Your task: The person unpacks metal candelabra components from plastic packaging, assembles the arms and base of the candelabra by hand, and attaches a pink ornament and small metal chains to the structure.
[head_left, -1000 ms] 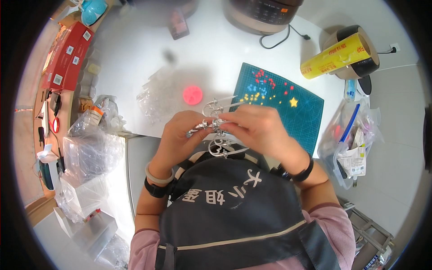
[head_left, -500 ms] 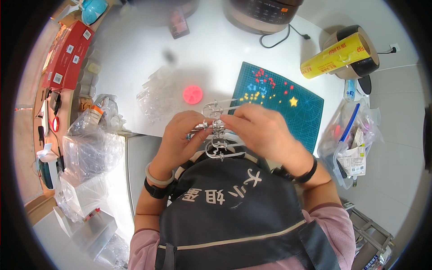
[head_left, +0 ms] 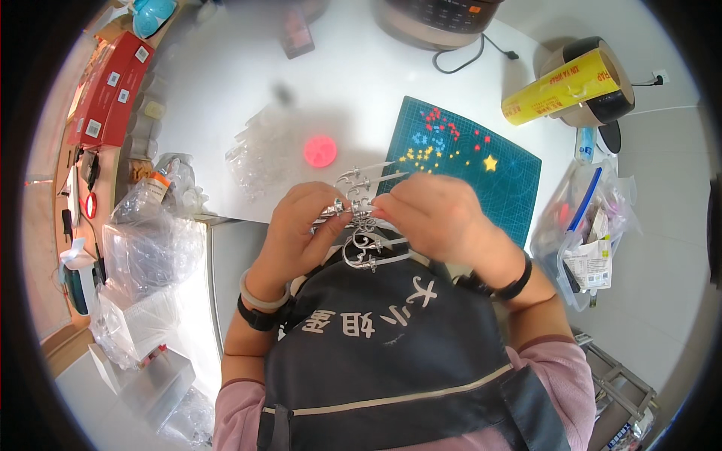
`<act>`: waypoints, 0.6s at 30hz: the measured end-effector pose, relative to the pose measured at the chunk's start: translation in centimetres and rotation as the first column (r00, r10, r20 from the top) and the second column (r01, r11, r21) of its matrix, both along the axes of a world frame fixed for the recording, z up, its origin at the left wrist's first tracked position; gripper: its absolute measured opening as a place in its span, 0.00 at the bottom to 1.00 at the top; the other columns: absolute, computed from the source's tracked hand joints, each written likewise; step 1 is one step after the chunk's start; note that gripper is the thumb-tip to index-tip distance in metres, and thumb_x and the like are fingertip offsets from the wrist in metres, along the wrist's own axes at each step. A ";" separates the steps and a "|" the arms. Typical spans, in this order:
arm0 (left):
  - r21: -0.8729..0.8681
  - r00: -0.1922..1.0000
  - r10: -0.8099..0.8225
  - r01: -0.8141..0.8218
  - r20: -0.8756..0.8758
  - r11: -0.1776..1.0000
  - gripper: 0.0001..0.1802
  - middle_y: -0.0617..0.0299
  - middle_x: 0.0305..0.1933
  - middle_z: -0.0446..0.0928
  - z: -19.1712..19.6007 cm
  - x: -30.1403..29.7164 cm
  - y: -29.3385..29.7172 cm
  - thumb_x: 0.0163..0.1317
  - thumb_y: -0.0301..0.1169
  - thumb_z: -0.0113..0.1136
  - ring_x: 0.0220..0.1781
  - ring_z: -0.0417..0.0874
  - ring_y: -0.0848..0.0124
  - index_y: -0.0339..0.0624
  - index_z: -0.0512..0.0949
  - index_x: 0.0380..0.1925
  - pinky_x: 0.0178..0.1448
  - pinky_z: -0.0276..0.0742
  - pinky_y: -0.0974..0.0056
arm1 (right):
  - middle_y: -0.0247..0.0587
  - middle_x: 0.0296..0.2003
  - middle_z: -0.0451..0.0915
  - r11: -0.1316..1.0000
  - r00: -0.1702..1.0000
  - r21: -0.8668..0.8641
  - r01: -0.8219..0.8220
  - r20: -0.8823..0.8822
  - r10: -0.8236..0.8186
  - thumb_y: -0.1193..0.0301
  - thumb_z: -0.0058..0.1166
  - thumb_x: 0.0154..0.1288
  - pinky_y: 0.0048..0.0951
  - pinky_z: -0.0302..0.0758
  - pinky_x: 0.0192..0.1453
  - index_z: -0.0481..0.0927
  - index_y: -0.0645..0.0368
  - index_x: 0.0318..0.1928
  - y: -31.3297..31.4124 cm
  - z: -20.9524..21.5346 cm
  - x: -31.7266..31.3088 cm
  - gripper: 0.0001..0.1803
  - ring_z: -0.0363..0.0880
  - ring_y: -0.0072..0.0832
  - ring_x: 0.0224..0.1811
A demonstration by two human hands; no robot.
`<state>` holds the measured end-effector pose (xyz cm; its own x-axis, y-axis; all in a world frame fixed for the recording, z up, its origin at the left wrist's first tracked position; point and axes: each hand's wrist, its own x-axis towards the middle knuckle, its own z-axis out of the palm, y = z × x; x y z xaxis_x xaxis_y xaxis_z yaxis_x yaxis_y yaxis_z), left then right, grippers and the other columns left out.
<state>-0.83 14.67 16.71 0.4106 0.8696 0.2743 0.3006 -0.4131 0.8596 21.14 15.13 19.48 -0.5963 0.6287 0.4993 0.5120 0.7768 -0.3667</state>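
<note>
Both my hands meet over the near edge of the white table (head_left: 226,98), holding a silver metal ornament (head_left: 365,244) with curled scrollwork and thin spikes. My left hand (head_left: 304,225) pinches its left end with thumb and fingers. My right hand (head_left: 432,214) grips the right side, fingers curled over the piece. The spikes stick out toward a dark green cutting mat (head_left: 481,169) with small red, blue and yellow stars on it. My dark apron (head_left: 383,353) lies just below the ornament.
A round red disc (head_left: 320,151) and clear plastic bags (head_left: 259,150) lie beyond my hands. A yellow roll (head_left: 564,86) and a cooker (head_left: 440,15) stand at the back. Red boxes (head_left: 105,90) and plastic wrappings (head_left: 143,248) crowd the left; a bag of supplies (head_left: 590,229) hangs on the right.
My hands have shifted slightly on the ornament, which sits a little lower and turned; the fingers have changed their grip. Nothing else moved.
</note>
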 end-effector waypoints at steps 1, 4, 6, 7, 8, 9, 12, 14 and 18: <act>0.045 1.000 -0.025 0.026 -0.011 0.999 0.08 0.55 0.33 0.77 0.1 0.0 0.1 0.51 0.19 0.61 0.34 0.76 0.62 0.36 0.76 0.32 0.40 0.71 0.64 | 0.33 0.23 0.69 1.000 1.000 0.000 0.000 0.000 0.000 0.72 0.57 0.50 0.29 0.71 0.25 0.77 0.57 0.30 0.0 0.1 0.0 0.06 0.73 0.29 0.25; 0.085 0.999 -0.043 0.044 -0.013 0.995 0.07 0.54 0.33 0.77 0.1 0.0 -0.1 0.51 0.18 0.60 0.34 0.77 0.64 0.35 0.76 0.32 0.38 0.71 0.66 | 0.33 0.23 0.69 0.999 1.000 -0.019 -0.026 -0.006 0.026 0.72 0.57 0.49 0.28 0.71 0.26 0.78 0.56 0.31 0.1 0.2 0.0 0.06 0.73 0.29 0.25; 0.079 0.999 -0.037 0.037 -0.002 0.996 0.08 0.54 0.33 0.77 0.1 0.0 -0.2 0.51 0.18 0.60 0.34 0.77 0.63 0.35 0.76 0.32 0.38 0.71 0.66 | 0.33 0.21 0.70 0.998 0.996 0.009 -0.066 -0.066 0.067 0.74 0.63 0.46 0.28 0.69 0.21 0.79 0.60 0.28 0.3 -0.1 -0.1 0.07 0.71 0.29 0.21; 0.080 0.999 -0.045 0.045 -0.008 0.996 0.08 0.54 0.33 0.77 0.1 -0.1 -0.2 0.51 0.18 0.60 0.35 0.77 0.63 0.34 0.76 0.32 0.39 0.71 0.66 | 0.33 0.21 0.70 0.998 0.996 0.009 -0.065 -0.066 0.066 0.74 0.63 0.46 0.28 0.69 0.21 0.79 0.60 0.28 0.3 -0.2 -0.1 0.07 0.71 0.29 0.21; 0.081 0.999 -0.052 0.053 -0.013 0.995 0.08 0.54 0.33 0.77 0.1 -0.1 -0.2 0.51 0.18 0.60 0.35 0.77 0.63 0.34 0.77 0.32 0.39 0.71 0.66 | 0.33 0.21 0.70 0.998 0.995 0.005 -0.070 -0.068 0.070 0.74 0.63 0.46 0.28 0.69 0.21 0.79 0.60 0.28 0.4 -0.2 -0.1 0.07 0.71 0.29 0.21; 0.080 0.999 -0.051 0.052 -0.014 0.995 0.08 0.54 0.33 0.77 0.1 -0.1 -0.2 0.51 0.18 0.60 0.35 0.77 0.63 0.34 0.77 0.32 0.39 0.71 0.66 | 0.33 0.21 0.70 0.997 0.995 0.001 -0.076 -0.070 0.075 0.74 0.64 0.46 0.28 0.69 0.21 0.79 0.60 0.28 0.4 -0.3 -0.1 0.07 0.72 0.29 0.20; 0.074 0.998 -0.058 0.059 -0.018 0.995 0.07 0.53 0.34 0.78 0.1 -0.1 -0.2 0.51 0.18 0.60 0.36 0.76 0.62 0.34 0.77 0.32 0.40 0.71 0.65 | 0.33 0.21 0.70 0.996 0.992 0.012 -0.083 -0.095 0.084 0.75 0.64 0.45 0.28 0.69 0.21 0.79 0.60 0.28 0.4 -0.4 -0.1 0.08 0.72 0.29 0.21; 0.078 0.998 -0.055 0.057 -0.021 0.995 0.07 0.53 0.34 0.78 0.2 -0.1 -0.1 0.51 0.18 0.60 0.37 0.76 0.62 0.34 0.77 0.32 0.42 0.71 0.64 | 0.33 0.21 0.71 0.996 0.991 0.010 -0.087 -0.102 0.087 0.75 0.65 0.44 0.28 0.69 0.21 0.79 0.61 0.28 0.5 -0.6 -0.1 0.09 0.72 0.29 0.21; 0.093 0.999 -0.048 0.049 -0.018 0.994 0.08 0.54 0.34 0.78 0.3 0.0 -0.1 0.50 0.18 0.61 0.37 0.76 0.61 0.35 0.77 0.32 0.42 0.71 0.64 | 0.34 0.21 0.72 0.995 0.989 0.000 -0.097 -0.110 0.096 0.76 0.65 0.43 0.28 0.69 0.21 0.79 0.61 0.29 0.5 -0.5 -0.1 0.09 0.73 0.30 0.21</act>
<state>-0.83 14.61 16.96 0.4564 0.8193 0.3471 0.2912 -0.5061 0.8118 20.99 15.67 18.95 -0.5960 0.5736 0.5620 0.3908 0.8185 -0.4210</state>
